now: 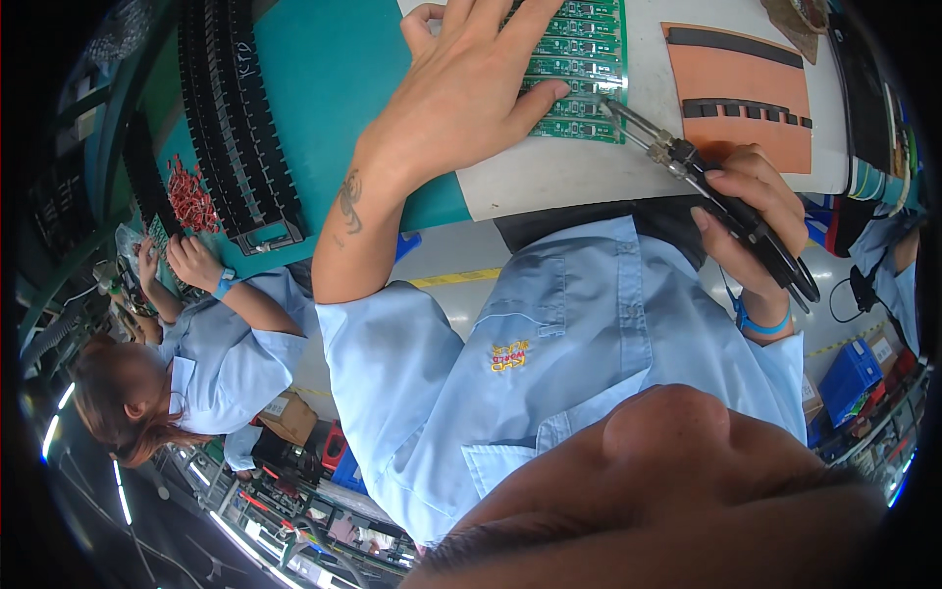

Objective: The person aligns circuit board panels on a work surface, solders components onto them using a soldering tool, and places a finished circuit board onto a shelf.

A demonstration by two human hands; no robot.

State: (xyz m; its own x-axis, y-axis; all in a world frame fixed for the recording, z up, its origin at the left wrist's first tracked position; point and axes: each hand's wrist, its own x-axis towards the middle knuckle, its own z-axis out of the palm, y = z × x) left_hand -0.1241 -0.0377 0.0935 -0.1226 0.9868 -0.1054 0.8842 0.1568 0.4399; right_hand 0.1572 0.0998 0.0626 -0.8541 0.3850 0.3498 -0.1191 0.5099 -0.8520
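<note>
One striped green circuit panel point(579, 69) — left fingers point(531, 24) apart atop, right fingers point(743, 187) clamped around black-handled tool point(738, 218)

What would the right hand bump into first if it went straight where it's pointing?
Probably the green circuit board: the black tool in the right hand leads, its tip over or on it; depth is unclear. The thumb of the left hand looks just beyond.

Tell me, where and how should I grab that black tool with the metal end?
Probably by its black handle, coming from the lower right, fingers and thumb on opposite sides, as the right hand holds the tool. The handle is long and slim and slants away from the board; the thin metal end points up-left toward it.
</note>
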